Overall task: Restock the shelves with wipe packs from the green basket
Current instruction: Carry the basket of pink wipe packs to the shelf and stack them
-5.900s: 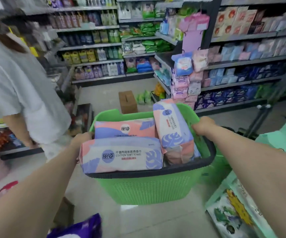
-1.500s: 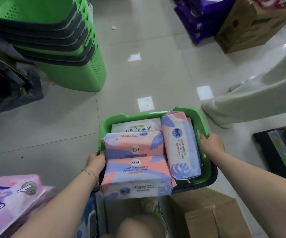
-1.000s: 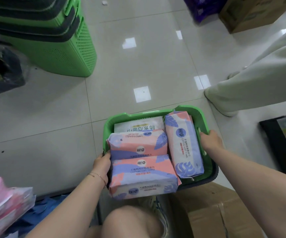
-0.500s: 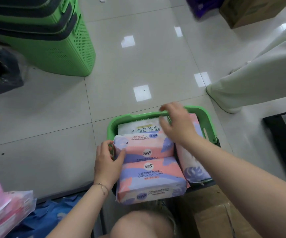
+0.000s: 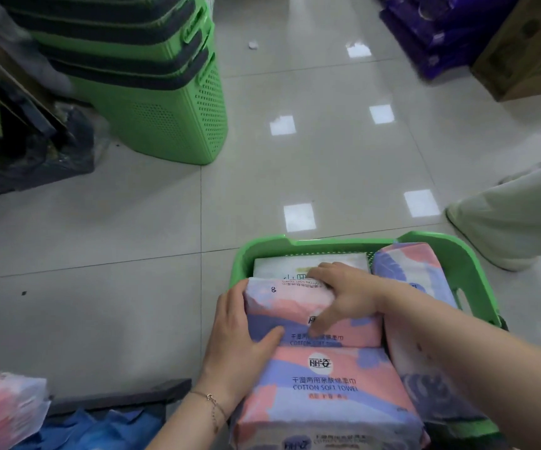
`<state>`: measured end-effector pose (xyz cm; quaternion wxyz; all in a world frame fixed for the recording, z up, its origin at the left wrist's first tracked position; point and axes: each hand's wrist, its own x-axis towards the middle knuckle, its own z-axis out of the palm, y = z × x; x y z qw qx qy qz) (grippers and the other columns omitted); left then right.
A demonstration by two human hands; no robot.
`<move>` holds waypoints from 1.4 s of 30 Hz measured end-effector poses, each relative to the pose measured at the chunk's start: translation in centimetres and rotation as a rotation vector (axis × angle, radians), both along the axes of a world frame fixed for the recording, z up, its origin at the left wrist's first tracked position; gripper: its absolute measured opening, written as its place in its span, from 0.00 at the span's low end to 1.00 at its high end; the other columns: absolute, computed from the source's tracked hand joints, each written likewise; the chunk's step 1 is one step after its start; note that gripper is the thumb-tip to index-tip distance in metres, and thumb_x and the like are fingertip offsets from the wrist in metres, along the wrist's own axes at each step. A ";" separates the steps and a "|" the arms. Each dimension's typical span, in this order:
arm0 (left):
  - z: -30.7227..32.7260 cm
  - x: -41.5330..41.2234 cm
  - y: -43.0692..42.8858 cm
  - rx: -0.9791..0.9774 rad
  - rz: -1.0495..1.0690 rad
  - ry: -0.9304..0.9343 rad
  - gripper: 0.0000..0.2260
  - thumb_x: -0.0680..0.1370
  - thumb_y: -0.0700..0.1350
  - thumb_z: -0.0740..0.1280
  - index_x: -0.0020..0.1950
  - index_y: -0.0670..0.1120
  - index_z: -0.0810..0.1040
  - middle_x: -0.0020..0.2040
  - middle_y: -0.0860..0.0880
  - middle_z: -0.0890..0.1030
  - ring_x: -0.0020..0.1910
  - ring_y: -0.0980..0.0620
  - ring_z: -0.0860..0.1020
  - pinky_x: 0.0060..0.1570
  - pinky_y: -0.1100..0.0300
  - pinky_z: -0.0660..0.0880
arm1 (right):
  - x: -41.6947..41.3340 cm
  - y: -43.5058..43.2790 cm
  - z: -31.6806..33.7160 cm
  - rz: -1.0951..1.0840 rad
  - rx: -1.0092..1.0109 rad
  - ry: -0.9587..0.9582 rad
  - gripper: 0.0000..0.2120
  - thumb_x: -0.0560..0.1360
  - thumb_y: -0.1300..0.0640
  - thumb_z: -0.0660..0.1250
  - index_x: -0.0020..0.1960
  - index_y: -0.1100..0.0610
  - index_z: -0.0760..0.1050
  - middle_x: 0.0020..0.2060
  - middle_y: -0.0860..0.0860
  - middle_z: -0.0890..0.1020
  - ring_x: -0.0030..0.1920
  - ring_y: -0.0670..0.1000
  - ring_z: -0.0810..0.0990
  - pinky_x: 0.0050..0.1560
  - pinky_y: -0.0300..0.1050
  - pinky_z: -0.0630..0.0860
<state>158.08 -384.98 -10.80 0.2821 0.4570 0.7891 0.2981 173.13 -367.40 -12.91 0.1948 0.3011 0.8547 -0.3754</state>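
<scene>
The green basket point(image 5: 464, 264) rests on the tiled floor in front of me, full of pink-and-purple wipe packs. Both hands grip the middle wipe pack point(image 5: 287, 306): my left hand point(image 5: 240, 336) clasps its left end, thumb on top, and my right hand point(image 5: 344, 293) lies over its far right part, fingers curled behind its back edge. A nearer wipe pack point(image 5: 324, 391) lies below it, and a third pack point(image 5: 415, 277) stands along the basket's right side. A white pack point(image 5: 282, 266) shows at the back.
A stack of green baskets point(image 5: 165, 102) stands at upper left beside dark bags point(image 5: 32, 147). Another person's pale trouser leg and shoe point(image 5: 506, 222) are right of the basket. Purple packs point(image 5: 431, 30) and a cardboard box point(image 5: 528, 50) sit at top right. Pink packs point(image 5: 0, 407) lie at lower left.
The basket was set down on the floor. Both hands left its rim and closed on the middle wipe pack; my right hand came down from the far rim onto it.
</scene>
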 end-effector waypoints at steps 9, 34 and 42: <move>3.6 0.0 -4.2 0.031 0.277 0.043 0.30 0.71 0.46 0.73 0.70 0.52 0.63 0.62 0.54 0.65 0.53 0.57 0.71 0.52 0.68 0.65 | 0.2 -0.3 -0.1 -0.064 -0.079 0.113 0.26 0.56 0.41 0.79 0.47 0.52 0.75 0.44 0.49 0.77 0.46 0.51 0.77 0.47 0.47 0.73; 31.5 7.7 -20.0 0.041 0.396 1.422 0.42 0.55 0.60 0.72 0.65 0.48 0.65 0.57 0.44 0.74 0.56 0.42 0.70 0.46 0.50 0.68 | -3.3 -16.0 40.2 0.738 0.557 0.700 0.33 0.60 0.34 0.74 0.57 0.47 0.66 0.44 0.46 0.75 0.44 0.51 0.75 0.42 0.45 0.70; 41.5 9.4 -30.7 0.064 0.661 1.522 0.37 0.59 0.62 0.67 0.64 0.48 0.67 0.55 0.46 0.73 0.53 0.43 0.68 0.42 0.48 0.75 | -4.4 -24.7 44.4 0.912 0.946 1.513 0.30 0.68 0.36 0.67 0.60 0.54 0.66 0.57 0.52 0.74 0.55 0.57 0.75 0.53 0.51 0.70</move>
